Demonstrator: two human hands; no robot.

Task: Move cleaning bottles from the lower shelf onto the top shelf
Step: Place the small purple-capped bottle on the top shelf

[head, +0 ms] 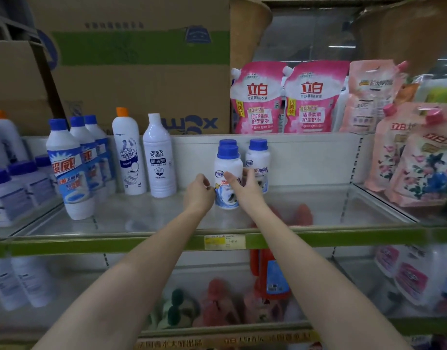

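A squat white bottle with a blue cap (227, 165) stands upright on the glass top shelf (141, 218), near its middle. My left hand (199, 190) holds the bottle's left side with curled fingers. My right hand (243, 185) grips its right side, thumb across the label. Two matching blue-capped bottles stand just behind it, one (258, 157) to the right and one (227, 142) showing only its cap. On the lower shelf an orange-red bottle with a blue label (270, 276) stands below my right forearm.
Tall white cleaner bottles (159, 157) (127, 152) (68, 170) line the top shelf's left part. Pink refill pouches (257, 99) and a cardboard box (141, 59) sit higher behind. Floral pouches (416, 160) crowd the right. The green shelf rail (330, 239) runs in front.
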